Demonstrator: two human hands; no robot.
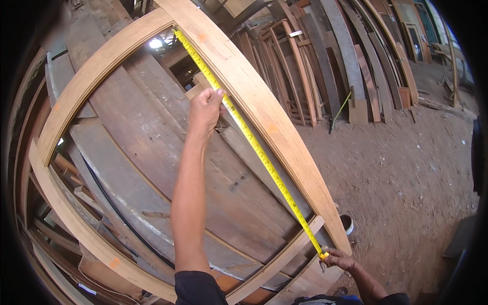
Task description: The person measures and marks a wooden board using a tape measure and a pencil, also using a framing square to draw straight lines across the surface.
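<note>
Yellow tape measure [254, 143] along inner edge of wooden frame [269, 117]; left hand [205, 109] pinched on it, right hand [339, 259] clamped at frame's near end. Best kept taut, parallel to frame edge.

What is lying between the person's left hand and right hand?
In the head view, the yellow measuring tape stretches between the left hand and the right hand, along the inner edge of the wooden frame and over its lower crossbar.

Yellow measuring tape [277, 179], extended, alongside pale wooden frame [269, 114]
</note>
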